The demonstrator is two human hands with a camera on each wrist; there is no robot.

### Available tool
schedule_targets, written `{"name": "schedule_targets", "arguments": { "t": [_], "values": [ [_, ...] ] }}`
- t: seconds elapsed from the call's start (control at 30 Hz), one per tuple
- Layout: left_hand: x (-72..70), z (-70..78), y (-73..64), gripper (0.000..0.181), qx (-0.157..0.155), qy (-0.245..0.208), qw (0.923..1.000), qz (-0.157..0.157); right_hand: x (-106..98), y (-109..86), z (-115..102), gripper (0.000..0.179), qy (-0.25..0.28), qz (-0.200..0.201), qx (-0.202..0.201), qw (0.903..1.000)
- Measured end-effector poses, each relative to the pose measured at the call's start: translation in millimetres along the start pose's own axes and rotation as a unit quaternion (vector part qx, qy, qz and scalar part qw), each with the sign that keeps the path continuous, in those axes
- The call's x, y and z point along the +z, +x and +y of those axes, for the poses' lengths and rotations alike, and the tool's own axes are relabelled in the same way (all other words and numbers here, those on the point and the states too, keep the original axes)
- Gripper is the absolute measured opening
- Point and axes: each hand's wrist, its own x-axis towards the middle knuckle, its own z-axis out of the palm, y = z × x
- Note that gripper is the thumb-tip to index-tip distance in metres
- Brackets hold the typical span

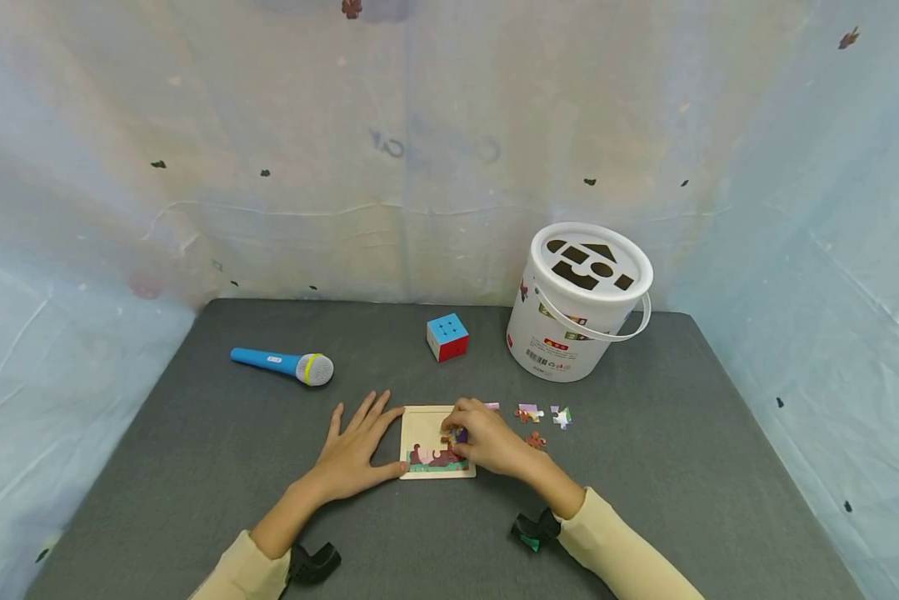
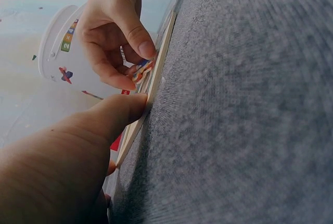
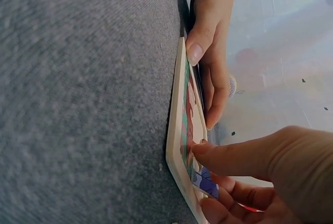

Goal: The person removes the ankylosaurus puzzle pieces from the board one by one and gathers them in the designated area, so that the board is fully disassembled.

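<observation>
A shallow wooden puzzle tray point(image 1: 421, 423) lies on the grey table, its lower part filled with joined pieces in brown and green point(image 1: 430, 458). My left hand point(image 1: 353, 457) is spread flat at its left side, with the thumb on the lower left corner and the index fingertip at the upper left one. Over the right half of the tray, my right hand point(image 1: 491, 440) pinches a jigsaw piece point(image 3: 206, 183) between thumb and fingers. Purple and blue show on that piece, which is tilted close above the tray; its other side is partly hidden by the fingers.
Several loose jigsaw pieces point(image 1: 561, 417) lie right of the tray, one partly behind my right hand. Farther back stand a puzzle cube point(image 1: 447, 337) and a white lidded bucket point(image 1: 550, 333) with a handle. A blue toy microphone point(image 1: 280, 362) lies at the left.
</observation>
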Motion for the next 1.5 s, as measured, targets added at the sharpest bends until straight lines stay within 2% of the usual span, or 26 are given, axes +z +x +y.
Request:
{"name": "schedule_targets", "arguments": {
  "t": [0.73,1.07,1.3,1.5],
  "values": [
    [-0.3,-1.1,-0.2,0.092,0.000,0.002,1.0000,-0.002,-1.6,0.6,0.9,0.023,0.016,0.005,-0.003,0.9999],
    [0.7,-1.7,-0.3,0.092,0.005,-0.002,1.0000,0.004,-5.1,-1.6,0.5,0.026,0.038,-0.009,0.008,0.9992],
    [1.1,-2.2,0.2,0.092,0.005,-0.002,1.0000,0.004,-7.3,-4.7,7.4,0.032,0.088,0.023,0.006,0.9958],
    [1.7,-2.3,0.5,0.092,0.005,-0.003,1.0000,0.002,-12.3,-9.0,9.4,0.030,0.122,0.053,0.021,0.9908]
  ]
}}
